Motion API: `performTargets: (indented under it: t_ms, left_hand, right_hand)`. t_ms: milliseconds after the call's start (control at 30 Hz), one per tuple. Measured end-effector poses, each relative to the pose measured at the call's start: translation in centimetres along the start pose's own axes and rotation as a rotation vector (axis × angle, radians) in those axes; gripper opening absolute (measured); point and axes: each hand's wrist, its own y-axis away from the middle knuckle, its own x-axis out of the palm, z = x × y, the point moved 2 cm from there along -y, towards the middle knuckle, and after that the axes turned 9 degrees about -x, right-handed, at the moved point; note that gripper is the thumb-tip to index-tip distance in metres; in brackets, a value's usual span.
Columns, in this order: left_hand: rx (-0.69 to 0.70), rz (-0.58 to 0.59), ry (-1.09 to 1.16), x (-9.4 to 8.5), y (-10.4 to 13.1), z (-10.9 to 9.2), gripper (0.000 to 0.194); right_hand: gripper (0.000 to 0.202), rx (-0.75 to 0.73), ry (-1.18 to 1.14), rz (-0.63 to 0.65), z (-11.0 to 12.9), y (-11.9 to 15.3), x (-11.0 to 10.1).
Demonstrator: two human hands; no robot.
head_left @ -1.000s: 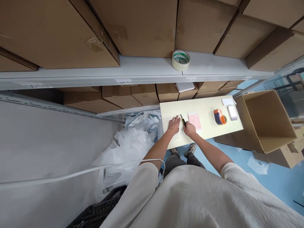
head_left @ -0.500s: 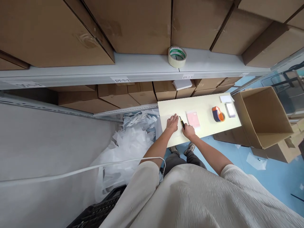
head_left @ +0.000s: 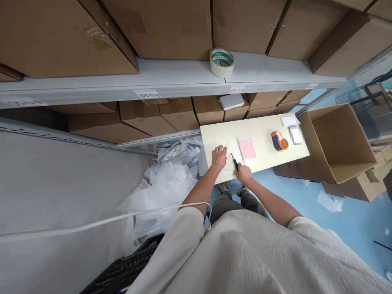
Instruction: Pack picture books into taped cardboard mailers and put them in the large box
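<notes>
My right hand (head_left: 243, 173) is closed around a black and yellow utility knife (head_left: 234, 162) at the front edge of the pale table (head_left: 263, 126). The knife points up and left, its tip near the tabletop. My left hand (head_left: 219, 157) rests at the table's left end with its fingers apart and bent; a thin whitish sheet, hard to make out, seems to lie beneath it. Just right of the knife lies a pink packet (head_left: 246, 149) in clear wrap. An orange and purple tape dispenser (head_left: 279, 141) sits farther right.
Cardboard boxes (head_left: 171, 28) fill the grey shelf (head_left: 254, 65), where a tape roll (head_left: 221, 63) rests. An open carton (head_left: 339, 143) stands at the table's right end. White wrapping scraps (head_left: 165, 185) are piled left. A white cable (head_left: 107, 222) crosses the lower left.
My left hand has shifted slightly left, away from the knife. The knife and my right hand stay near the same place on the table. The whole view has moved a little.
</notes>
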Motion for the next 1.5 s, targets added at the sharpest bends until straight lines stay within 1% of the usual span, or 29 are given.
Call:
performTargets:
  t_ms: [67,167,267,400,467,567,633,700,767,867,967,1067,1167,1233,1300,1367,1433,1500]
  left_hand:
    - [-0.018,0.017,-0.008,0.1,0.5,-0.2,0.043]
    - [-0.013,0.011,0.021,0.3,1.3,-0.6,0.039]
    - [0.007,-0.014,0.051,0.8,2.6,-0.6,0.046]
    - [0.036,-0.014,0.094,1.6,4.4,-0.4,0.064]
    - [0.026,-0.025,0.110,1.9,5.0,-0.4,0.066]
    - [-0.019,-0.070,0.117,2.1,5.5,-0.6,0.057]
    - [-0.036,-0.070,0.115,2.3,6.0,-1.0,0.047]
    - [-0.036,-0.051,0.117,2.7,6.7,-1.4,0.042]
    - [-0.028,-0.045,0.119,3.2,7.6,-1.6,0.046]
    - [-0.016,-0.045,0.091,3.8,9.2,-1.6,0.061]
    - [-0.049,-0.052,0.032,4.1,10.4,-1.4,0.070]
    - [-0.100,-0.051,-0.064,4.0,11.1,-1.4,0.072]
    - [-0.117,-0.016,-0.169,3.5,11.3,-1.7,0.067]
    - [-0.124,0.008,-0.217,2.9,11.3,-1.9,0.061]
    - [-0.130,0.042,-0.245,2.2,11.2,-2.0,0.055]
    - [-0.138,0.085,-0.269,1.4,10.8,-2.1,0.049]
    - [-0.143,0.124,-0.296,0.6,10.1,-2.2,0.044]
    - [-0.155,0.170,-0.318,-0.1,9.3,-2.3,0.042]
  right_hand:
    - [0.028,-0.001,-0.002,0.001,-0.1,0.4,0.3]
    - [0.028,-0.009,-0.007,0.004,-0.1,1.1,0.5]
    - [0.029,-0.019,-0.002,0.005,-0.2,2.0,0.7]
    - [0.029,-0.022,0.003,0.018,-0.4,3.2,0.8]
    - [0.030,-0.027,-0.001,0.025,-0.6,3.8,1.0]
    - [0.029,-0.036,0.002,0.032,-0.9,4.6,1.4]
    - [0.029,-0.041,0.013,0.024,-1.2,5.2,1.7]
    - [0.030,-0.049,0.018,0.017,-1.4,5.8,2.1]
    - [0.030,-0.058,0.015,0.015,-1.7,6.4,2.5]
    - [0.031,-0.065,0.008,0.015,-2.0,7.3,3.0]
    - [0.032,-0.071,0.001,0.015,-2.3,8.0,3.3]
    - [0.031,-0.077,-0.009,0.025,-2.8,8.6,3.6]
    - [0.031,-0.078,-0.037,0.028,-3.4,9.2,3.6]
    - [0.031,-0.075,-0.069,-0.006,-3.9,9.5,3.2]
    - [0.031,-0.048,-0.124,-0.078,-4.7,9.4,2.3]
    - [0.030,-0.005,-0.245,-0.168,-5.7,8.8,1.1]
    - [0.031,0.013,-0.455,-0.255,-6.8,7.7,-0.2]
    - [0.040,-0.002,-0.696,-0.339,-7.7,6.3,-1.6]
